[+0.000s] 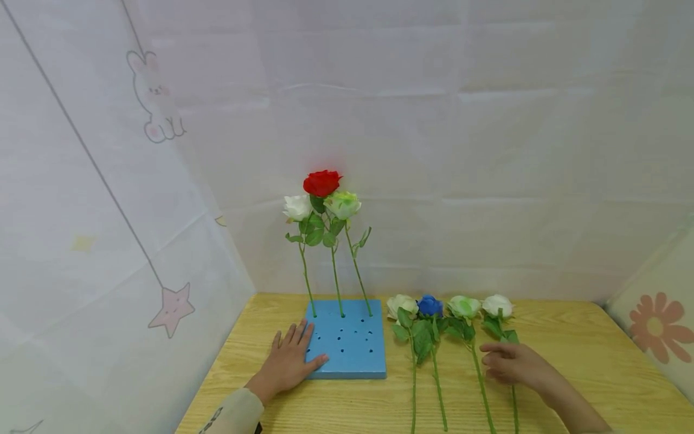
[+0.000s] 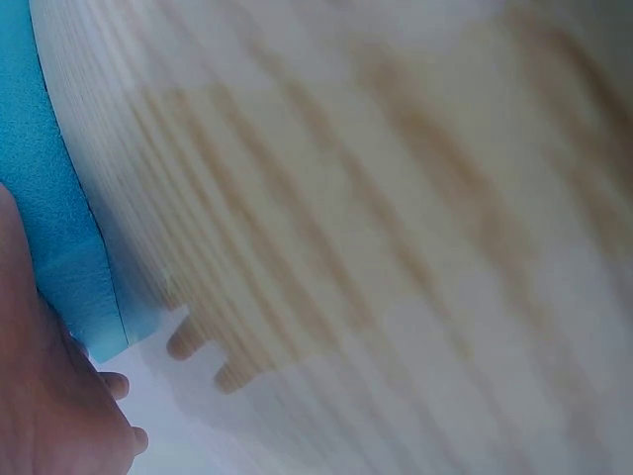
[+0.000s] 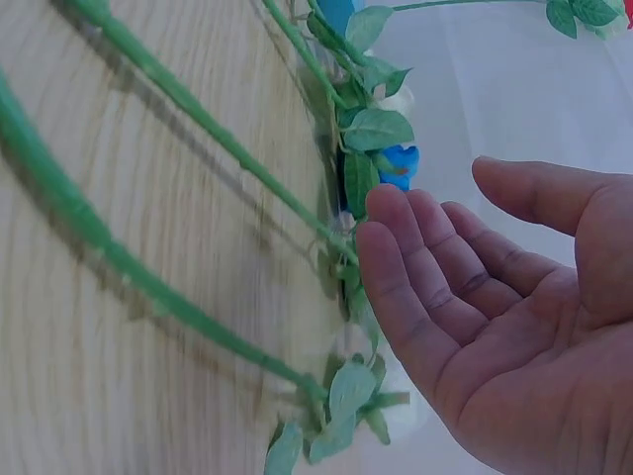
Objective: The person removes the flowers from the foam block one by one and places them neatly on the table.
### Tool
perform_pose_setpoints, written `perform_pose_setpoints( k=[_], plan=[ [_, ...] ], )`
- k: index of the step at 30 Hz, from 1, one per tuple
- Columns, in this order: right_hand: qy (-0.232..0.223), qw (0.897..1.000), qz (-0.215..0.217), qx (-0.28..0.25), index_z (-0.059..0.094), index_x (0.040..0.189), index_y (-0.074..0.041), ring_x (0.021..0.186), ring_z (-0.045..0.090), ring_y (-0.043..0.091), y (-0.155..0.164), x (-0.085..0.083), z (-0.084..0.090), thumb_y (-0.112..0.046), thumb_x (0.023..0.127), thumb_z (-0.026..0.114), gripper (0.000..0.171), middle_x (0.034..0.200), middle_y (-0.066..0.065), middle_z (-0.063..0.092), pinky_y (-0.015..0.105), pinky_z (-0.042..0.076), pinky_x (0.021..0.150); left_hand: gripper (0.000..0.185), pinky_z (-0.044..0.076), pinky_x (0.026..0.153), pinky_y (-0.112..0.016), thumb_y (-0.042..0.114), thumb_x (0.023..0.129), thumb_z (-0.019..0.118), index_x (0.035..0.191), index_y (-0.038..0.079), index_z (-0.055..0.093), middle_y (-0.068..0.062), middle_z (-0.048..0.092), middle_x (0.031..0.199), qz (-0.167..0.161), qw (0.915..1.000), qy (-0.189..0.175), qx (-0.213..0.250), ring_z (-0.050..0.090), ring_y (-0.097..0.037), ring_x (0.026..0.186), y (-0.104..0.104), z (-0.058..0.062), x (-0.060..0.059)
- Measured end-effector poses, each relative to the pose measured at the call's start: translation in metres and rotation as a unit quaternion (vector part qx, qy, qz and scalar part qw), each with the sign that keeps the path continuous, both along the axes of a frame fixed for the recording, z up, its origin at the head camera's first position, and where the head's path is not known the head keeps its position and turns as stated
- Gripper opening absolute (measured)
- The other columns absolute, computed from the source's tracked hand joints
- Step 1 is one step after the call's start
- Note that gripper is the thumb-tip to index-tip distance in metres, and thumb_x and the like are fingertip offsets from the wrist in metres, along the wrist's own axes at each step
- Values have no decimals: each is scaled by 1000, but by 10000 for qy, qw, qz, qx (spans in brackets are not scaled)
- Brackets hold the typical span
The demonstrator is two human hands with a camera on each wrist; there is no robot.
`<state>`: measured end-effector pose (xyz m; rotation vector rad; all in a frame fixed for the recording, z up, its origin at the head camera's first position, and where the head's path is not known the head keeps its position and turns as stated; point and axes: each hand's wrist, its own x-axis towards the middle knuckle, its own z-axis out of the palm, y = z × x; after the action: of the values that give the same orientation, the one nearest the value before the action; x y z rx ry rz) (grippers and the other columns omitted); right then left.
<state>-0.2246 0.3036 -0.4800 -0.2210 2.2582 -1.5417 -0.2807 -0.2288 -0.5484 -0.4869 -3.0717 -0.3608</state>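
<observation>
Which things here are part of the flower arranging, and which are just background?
In use: foam block under left hand; three roses standing in it; four roses lying on the table; right hand over their stems.
Background: table; curtain; flower cushion.

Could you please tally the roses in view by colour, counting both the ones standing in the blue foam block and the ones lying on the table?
Red roses: 1
Blue roses: 1
White or cream roses: 3
Pale green-tinted roses: 2
Total: 7
</observation>
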Motion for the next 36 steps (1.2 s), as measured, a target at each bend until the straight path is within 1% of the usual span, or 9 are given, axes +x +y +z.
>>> perform_pose_setpoints(
  k=[4, 9, 13, 19, 25, 29, 32, 34, 36],
  plan=[
    [79, 9999, -67, -39, 39, 146, 16, 109, 66, 40, -12, -4, 2, -30, 103, 61, 66, 126, 26, 60, 49, 57, 90, 95, 11, 117, -70, 78, 95, 36, 164, 14, 22, -12, 15, 169, -4, 10000, 14, 27, 18, -41, 153, 1, 2, 1],
    [190, 9996, -153, -123, 42, 145, 14, 111, 66, 42, -29, -11, 6, -29, 101, 65, 65, 125, 27, 57, 49, 56, 92, 96, 11, 117, -70, 79, 94, 35, 163, 14, 22, -12, 16, 169, -1, 10000, 30, -2, 19, -42, 153, 2, 3, 2],
    [283, 9993, -239, 22, 45, 146, 9, 110, 67, 39, -41, -17, 9, -35, 100, 67, 67, 125, 24, 59, 49, 56, 91, 97, 11, 117, -70, 80, 94, 34, 164, 14, 22, -11, 15, 169, -1, 10000, 57, 15, 18, -41, 153, 1, 1, 2],
    [356, 9980, -523, -26, 45, 148, 5, 110, 66, 36, -59, -24, 9, -41, 96, 70, 73, 128, 22, 60, 48, 56, 93, 93, 12, 115, -73, 74, 97, 41, 162, 9, 26, -16, 20, 168, -110, 9997, 127, 186, 21, -46, 151, 1, 1, 3],
    [585, 9959, -664, -189, 47, 148, 1, 115, 65, 31, -76, -30, 12, -38, 96, 71, 70, 134, 23, 58, 48, 55, 94, 93, 11, 114, -73, 73, 97, 41, 162, 8, 26, -18, 20, 167, -154, 9994, 144, 257, 22, -47, 150, 2, 1, 3],
    [783, 9929, -836, -328, 48, 149, -1, 117, 64, 30, -87, -34, 13, -32, 96, 72, 66, 136, 22, 58, 44, 56, 94, 93, 10, 115, -73, 74, 97, 40, 162, 9, 24, -17, 18, 168, -150, 9996, 114, 219, 21, -46, 151, 2, 2, 3],
    [925, 9911, -842, -454, 48, 148, 0, 119, 63, 32, -95, -38, 13, -27, 98, 70, 61, 136, 22, 58, 44, 55, 95, 94, 10, 115, -73, 74, 97, 40, 162, 9, 24, -17, 18, 168, -159, 9996, 90, 222, 21, -46, 151, 2, 3, 3],
    [940, 9906, -806, -582, 48, 148, 0, 121, 62, 33, -100, -41, 14, -24, 99, 69, 58, 137, 24, 57, 47, 54, 98, 93, 10, 115, -73, 73, 97, 40, 162, 9, 24, -17, 18, 168, -142, 9996, 83, 210, 21, -46, 151, 2, 4, 3],
    [1001, 9901, -806, -565, 49, 148, -2, 121, 62, 33, -106, -44, 14, -25, 100, 68, 56, 138, 23, 57, 47, 54, 97, 92, 11, 114, -73, 72, 97, 42, 162, 8, 25, -18, 20, 167, -153, 9996, 99, 238, 22, -47, 150, 1, 5, 4]
  ],
)
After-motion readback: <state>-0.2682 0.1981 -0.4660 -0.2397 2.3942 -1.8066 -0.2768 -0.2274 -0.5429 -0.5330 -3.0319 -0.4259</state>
